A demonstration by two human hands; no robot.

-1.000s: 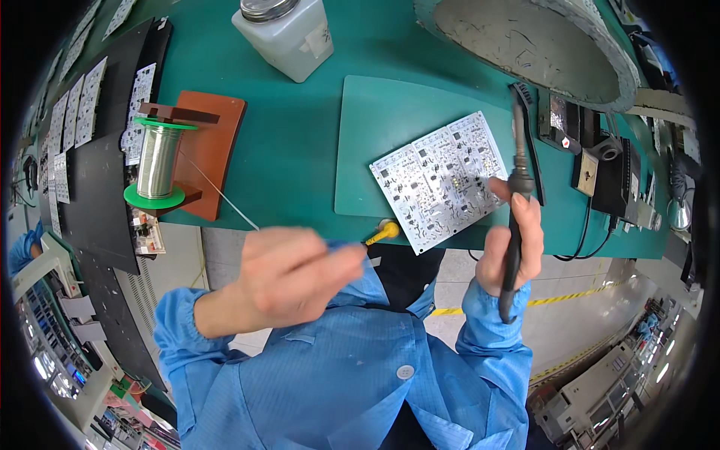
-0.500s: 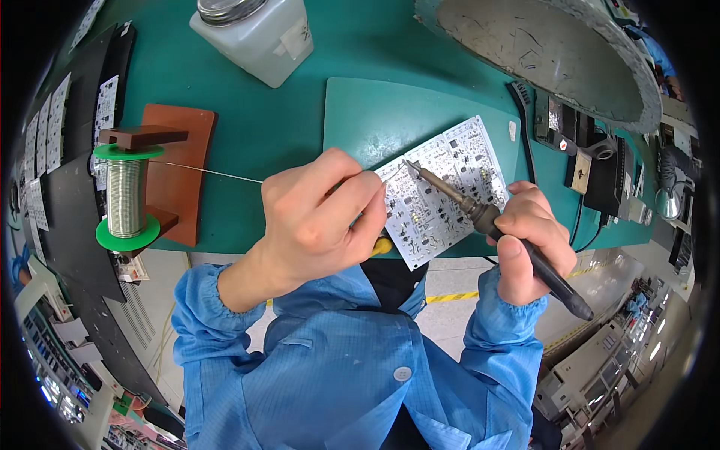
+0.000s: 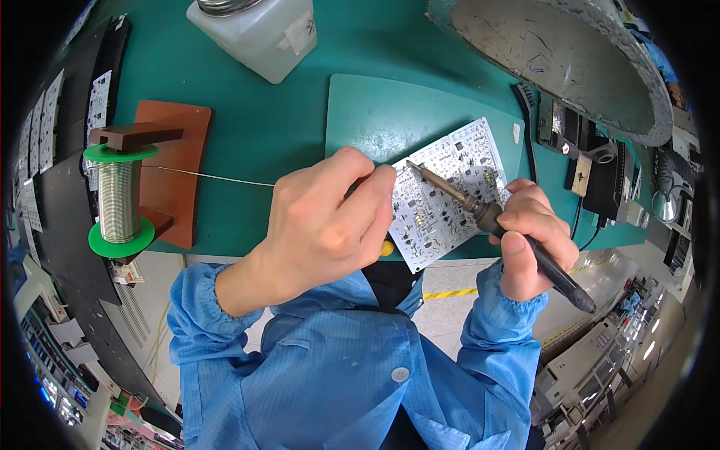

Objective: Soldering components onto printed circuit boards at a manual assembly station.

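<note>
A white circuit board [image 3: 450,191] lies on a green mat [image 3: 382,120] at the bench's near edge. My right hand [image 3: 529,236] grips a dark soldering iron [image 3: 480,214], and its tip rests on the board's upper left part. My left hand [image 3: 330,221] pinches a thin solder wire [image 3: 210,177] next to the board's left edge, close to the iron's tip. The wire runs left to a green spool [image 3: 118,199] on a brown stand [image 3: 169,172]. A small yellow thing [image 3: 386,248] shows under my left hand.
A white plastic bottle [image 3: 259,30] stands at the back of the teal bench [image 3: 247,112]. A big grey round disc [image 3: 562,56] hangs over the far right. Dark tools and a holder [image 3: 600,172] sit to the right, trays with white boards [image 3: 52,142] to the left.
My left hand rose from the bench edge with the wire to the board's left side. My right hand tilted the iron from upright down onto the board, then moved it little.
</note>
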